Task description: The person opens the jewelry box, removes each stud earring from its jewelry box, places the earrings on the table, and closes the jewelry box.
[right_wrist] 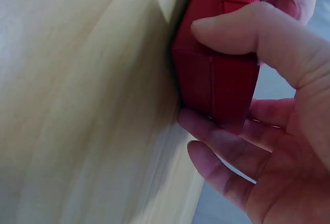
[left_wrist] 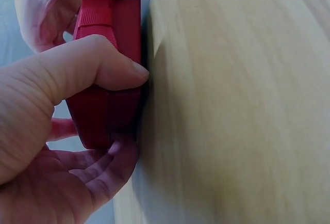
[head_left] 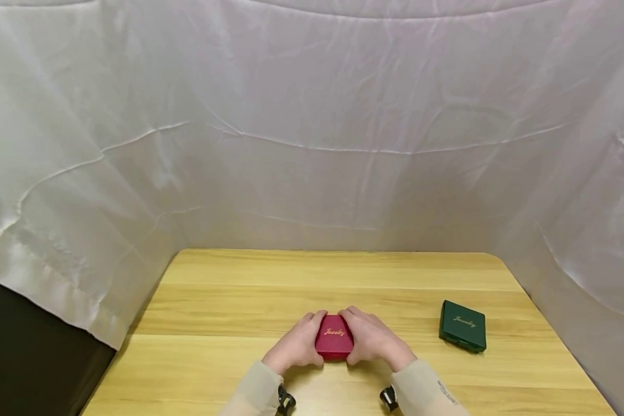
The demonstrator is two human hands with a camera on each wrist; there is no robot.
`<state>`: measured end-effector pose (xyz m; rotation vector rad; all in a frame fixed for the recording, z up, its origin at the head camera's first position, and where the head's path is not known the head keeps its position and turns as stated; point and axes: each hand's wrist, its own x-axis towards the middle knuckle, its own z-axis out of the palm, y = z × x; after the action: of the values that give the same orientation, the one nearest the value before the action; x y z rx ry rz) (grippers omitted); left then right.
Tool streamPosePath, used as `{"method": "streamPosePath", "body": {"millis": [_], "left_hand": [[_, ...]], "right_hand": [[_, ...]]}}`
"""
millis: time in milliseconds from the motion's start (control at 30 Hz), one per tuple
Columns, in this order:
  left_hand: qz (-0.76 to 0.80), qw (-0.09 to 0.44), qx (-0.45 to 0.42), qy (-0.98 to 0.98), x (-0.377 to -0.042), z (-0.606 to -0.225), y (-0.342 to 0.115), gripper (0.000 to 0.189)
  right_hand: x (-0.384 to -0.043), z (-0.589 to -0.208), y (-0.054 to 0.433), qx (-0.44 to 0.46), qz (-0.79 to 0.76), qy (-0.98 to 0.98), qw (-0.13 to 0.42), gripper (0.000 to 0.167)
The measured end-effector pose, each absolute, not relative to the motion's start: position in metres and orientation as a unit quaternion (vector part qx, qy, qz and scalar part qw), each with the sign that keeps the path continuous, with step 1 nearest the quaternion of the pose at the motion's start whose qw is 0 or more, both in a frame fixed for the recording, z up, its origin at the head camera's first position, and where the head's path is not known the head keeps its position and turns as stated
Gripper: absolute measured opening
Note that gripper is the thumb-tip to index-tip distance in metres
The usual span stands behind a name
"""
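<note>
Between both hands is a red jewelry box [head_left: 335,341] with gold "Jewelry" lettering on its lid, low at the tabletop. My left hand [head_left: 300,342] grips its left side, thumb on the near face and fingers round the far corner. On the opposite side my right hand [head_left: 372,340] holds it the same way. A ribbed red ribbon tab [left_wrist: 97,17] shows on the near face in the left wrist view, between the two thumbs. In the right wrist view the seam between lid and base runs along the side of the box [right_wrist: 214,84], and the lid is closed.
A dark green jewelry box [head_left: 463,325], also with gold lettering, lies closed on the right part of the wooden table [head_left: 213,306]. Pale cloth curtains [head_left: 312,173] hang behind the table and along its sides. A dark area [head_left: 26,346] lies beyond the left edge.
</note>
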<state>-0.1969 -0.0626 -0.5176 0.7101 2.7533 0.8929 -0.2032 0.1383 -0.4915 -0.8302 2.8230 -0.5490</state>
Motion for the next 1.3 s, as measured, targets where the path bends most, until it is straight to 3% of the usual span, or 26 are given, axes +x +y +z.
{"method": "streamPosePath", "body": {"millis": [567, 1067, 1300], "left_hand": [[0.299, 0.08, 0.233, 0.922, -0.1979, -0.5194, -0.0617, 0.107], [0.3, 0.084, 0.239, 0.92, -0.2005, -0.5153, -0.0639, 0.106], [0.286, 0.084, 0.242, 0.924, -0.2014, -0.5157, -0.0639, 0.102]], "right_hand": [[-0.2126, -0.4858, 0.1388, -0.283, -0.179, 0.937, 0.098, 0.078], [-0.2057, -0.4891, 0.1366, -0.294, -0.171, 0.938, 0.062, 0.082], [-0.203, -0.4922, 0.1373, -0.283, -0.17, 0.941, 0.069, 0.087]]}}
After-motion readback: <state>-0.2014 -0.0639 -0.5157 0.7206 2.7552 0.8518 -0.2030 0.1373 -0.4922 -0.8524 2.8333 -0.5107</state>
